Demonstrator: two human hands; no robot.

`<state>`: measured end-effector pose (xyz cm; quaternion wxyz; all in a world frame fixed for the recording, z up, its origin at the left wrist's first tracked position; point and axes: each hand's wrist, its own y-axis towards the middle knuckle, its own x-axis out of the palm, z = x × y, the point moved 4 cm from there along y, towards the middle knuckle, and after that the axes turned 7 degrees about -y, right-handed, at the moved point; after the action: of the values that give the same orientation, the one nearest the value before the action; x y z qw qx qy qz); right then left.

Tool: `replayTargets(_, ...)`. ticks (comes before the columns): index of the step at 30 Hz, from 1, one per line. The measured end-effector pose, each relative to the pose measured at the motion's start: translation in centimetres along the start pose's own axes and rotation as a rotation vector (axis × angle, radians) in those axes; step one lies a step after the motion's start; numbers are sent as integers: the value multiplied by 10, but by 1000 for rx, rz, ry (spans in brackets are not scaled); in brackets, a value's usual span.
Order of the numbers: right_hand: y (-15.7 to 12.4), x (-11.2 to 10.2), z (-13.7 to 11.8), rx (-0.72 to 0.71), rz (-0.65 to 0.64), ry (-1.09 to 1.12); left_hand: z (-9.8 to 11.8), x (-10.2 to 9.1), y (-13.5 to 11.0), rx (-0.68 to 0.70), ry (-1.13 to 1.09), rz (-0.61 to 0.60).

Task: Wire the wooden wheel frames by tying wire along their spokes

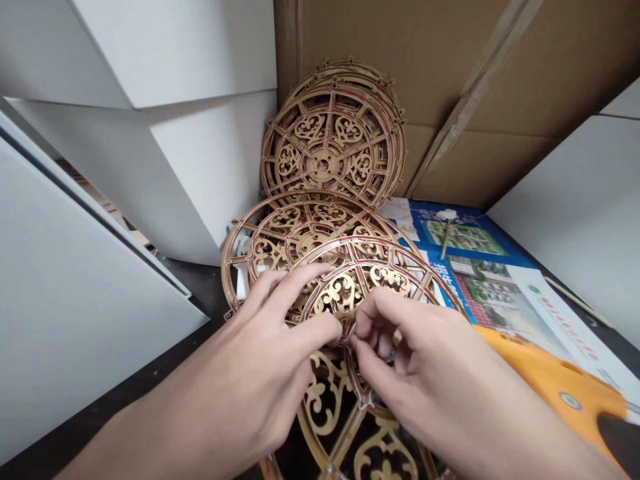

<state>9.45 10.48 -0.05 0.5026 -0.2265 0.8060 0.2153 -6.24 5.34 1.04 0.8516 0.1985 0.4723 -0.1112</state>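
My left hand (pixel 273 347) and my right hand (pixel 410 353) meet over a round laser-cut wooden wheel (pixel 350 280) with scroll and heart patterns. The left fingers lie across the wheel's face and its thumb pinches near the hub. The right thumb and forefinger pinch a small part at the same spot; I cannot make out what it is. A second wheel (pixel 290 233) lies under and behind the first. A stack of the same wheels (pixel 333 143) leans upright against a cardboard box. Another cut-out piece (pixel 350 427) lies below my hands.
A large cardboard box (pixel 450 87) stands at the back. White boards (pixel 175 133) lean at left and a white panel (pixel 580 207) at right. A blue printed sheet (pixel 475 260) and an orange tool (pixel 555 380) lie on the dark table at right.
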Motion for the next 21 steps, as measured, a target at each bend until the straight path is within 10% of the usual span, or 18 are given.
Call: replayTargets(21,0,-2,3,-32,-49,-39,0,-2,-1,-17,-23,-43)
